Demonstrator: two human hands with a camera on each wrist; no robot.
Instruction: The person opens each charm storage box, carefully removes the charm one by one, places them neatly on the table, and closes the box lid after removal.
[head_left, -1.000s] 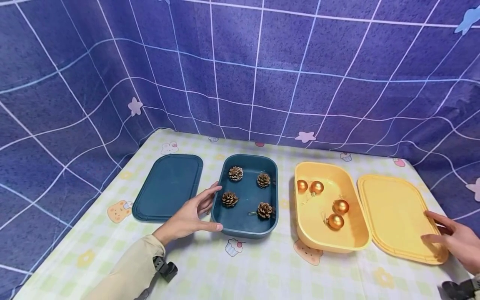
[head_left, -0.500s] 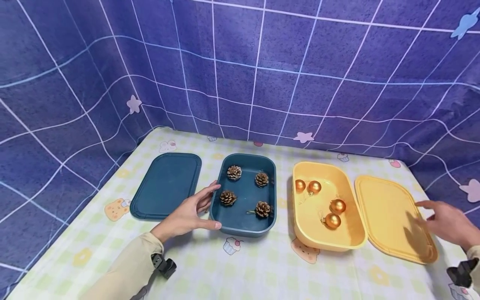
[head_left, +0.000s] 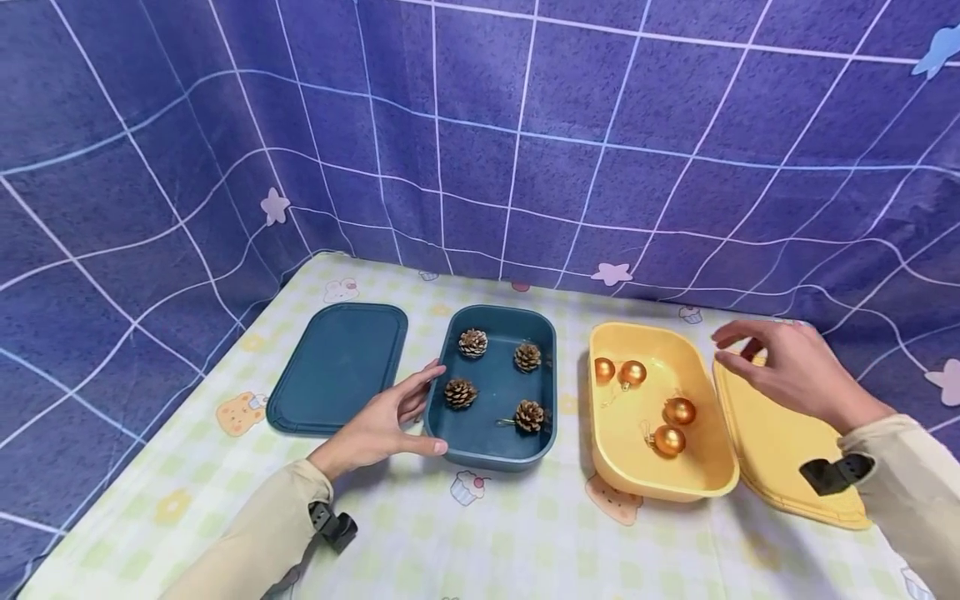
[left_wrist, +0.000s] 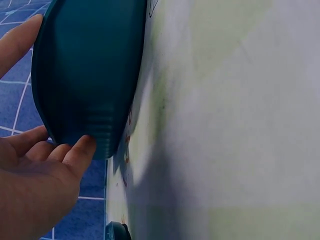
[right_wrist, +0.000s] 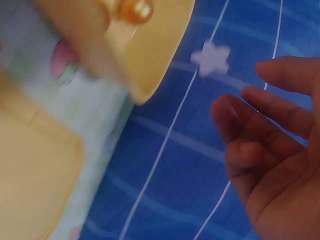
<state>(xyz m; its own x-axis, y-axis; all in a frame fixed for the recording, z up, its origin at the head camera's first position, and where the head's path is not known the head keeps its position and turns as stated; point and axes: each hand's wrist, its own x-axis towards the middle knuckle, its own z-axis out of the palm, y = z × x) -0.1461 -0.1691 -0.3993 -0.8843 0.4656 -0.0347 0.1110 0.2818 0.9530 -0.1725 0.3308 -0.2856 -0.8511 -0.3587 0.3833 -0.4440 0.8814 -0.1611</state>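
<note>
My left hand [head_left: 378,427] rests against the left side of a dark teal box [head_left: 495,375], fingers extended and thumb by its front corner. The left wrist view shows fingertips [left_wrist: 82,150] touching the box's ribbed outer wall. Several pine cones [head_left: 461,393] lie spread inside that box. To its right, a yellow box [head_left: 652,479] contains several shiny gold baubles [head_left: 633,373]. My right hand [head_left: 798,367] hovers over the far part of a flat yellow lid [head_left: 780,450], fingers loosely bent and holding nothing. The forearm and hand cover part of this lid.
A dark teal lid [head_left: 337,371] lies left of the teal box, beneath the line of my left arm. Pale checked cloth [head_left: 562,533] covers the table. A blue curtain with a white grid [head_left: 480,142] rises behind and at the sides.
My right hand has left the yellow lid's right edge and moved left and away from me, above the lid's far end. The left hand stays against the teal box.
</note>
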